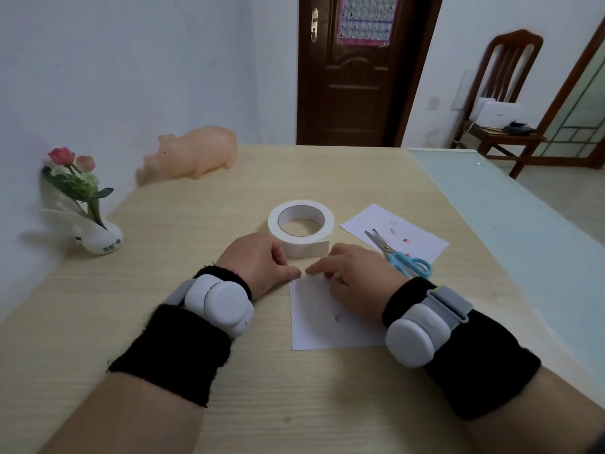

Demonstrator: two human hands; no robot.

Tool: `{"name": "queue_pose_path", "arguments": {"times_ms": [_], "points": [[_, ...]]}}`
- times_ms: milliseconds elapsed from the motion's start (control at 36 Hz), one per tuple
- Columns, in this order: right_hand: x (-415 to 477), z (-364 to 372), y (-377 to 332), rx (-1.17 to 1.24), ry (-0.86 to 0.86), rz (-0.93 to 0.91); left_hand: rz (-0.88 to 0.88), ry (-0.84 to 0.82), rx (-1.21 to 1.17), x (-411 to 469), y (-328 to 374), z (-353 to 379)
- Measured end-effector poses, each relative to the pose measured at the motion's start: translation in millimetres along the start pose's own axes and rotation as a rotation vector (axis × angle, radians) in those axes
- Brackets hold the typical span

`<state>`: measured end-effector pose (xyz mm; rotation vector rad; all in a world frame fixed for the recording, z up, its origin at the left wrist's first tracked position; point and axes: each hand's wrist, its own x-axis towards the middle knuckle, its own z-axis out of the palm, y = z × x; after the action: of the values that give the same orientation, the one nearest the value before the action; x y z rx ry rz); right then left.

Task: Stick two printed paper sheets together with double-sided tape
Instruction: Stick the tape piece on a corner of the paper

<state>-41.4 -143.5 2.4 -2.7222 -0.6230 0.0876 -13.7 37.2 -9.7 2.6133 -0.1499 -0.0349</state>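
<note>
Right hand (355, 276) presses fingers on the far corner of the near white printed paper sheet (327, 326). Left hand (255, 263) curls beside it, grip unclear. White double-sided tape roll (302, 248) sits just behind them.

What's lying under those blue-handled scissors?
A white printed sheet with faint red marks lies under the scissors, flat on the table. Any print directly beneath the blades and handles is covered, so it cannot be seen.

Left hand (258, 263) and right hand (357, 276) meet at the far-left corner of a white printed paper sheet (316, 322) (grip unclear); white double-sided tape roll (306, 248) just beyond.
</note>
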Motion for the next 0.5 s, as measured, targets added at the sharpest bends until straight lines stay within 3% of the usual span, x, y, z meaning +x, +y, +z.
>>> {"name": "queue_pose_path", "arguments": {"times_ms": [417, 500], "points": [[-17.5, -6.9, 9.9, -0.078, -0.022, 0.026, 0.012, -0.003, 0.027, -0.9, 0.6, -4.9], [-16.1, -0.1, 7.1, -0.079, 0.010, 0.005, -0.004, 0.090, 0.014, -2.0, 1.8, -7.2]]}}
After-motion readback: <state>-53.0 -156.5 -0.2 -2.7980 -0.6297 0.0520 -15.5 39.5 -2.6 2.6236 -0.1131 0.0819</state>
